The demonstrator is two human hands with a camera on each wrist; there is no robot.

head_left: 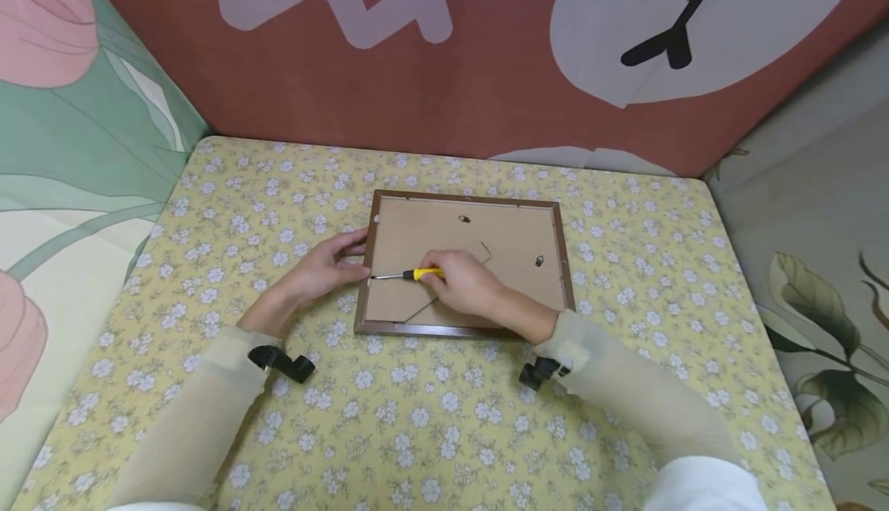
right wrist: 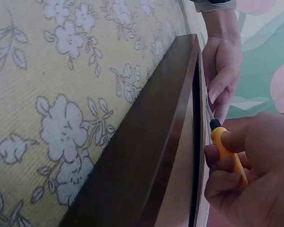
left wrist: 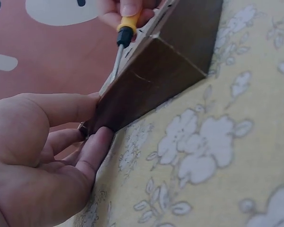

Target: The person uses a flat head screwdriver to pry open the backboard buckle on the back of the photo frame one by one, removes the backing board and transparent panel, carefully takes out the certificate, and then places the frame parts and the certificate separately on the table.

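A brown picture frame (head_left: pixel 444 331) lies face down, its tan backing board (head_left: pixel 417 237) upward. My right hand (head_left: pixel 461 283) grips the yellow handle of a screwdriver (head_left: pixel 428 272), fingers curled round it. The screwdriver's thin metal shaft points left, and its tip meets the inner edge of the frame's left side. There my left hand (head_left: pixel 322 268) touches the frame, thumb at the rim beside the tip. In the left wrist view the left fingers (left wrist: pixel 97 149) rest against the frame's outer side. Whether a metal tab sits under the tip is too small to tell.
The backing carries two small dark hangers (head_left: pixel 464 219) (head_left: pixel 539 261) and a cut outline of a stand flap (head_left: pixel 422 309), partly under the right hand. Small dark tabs line the rim. A yellow flowered cloth (head_left: pixel 417 418) covers the table, with a red-brown patterned wall (head_left: pixel 486 94) behind.
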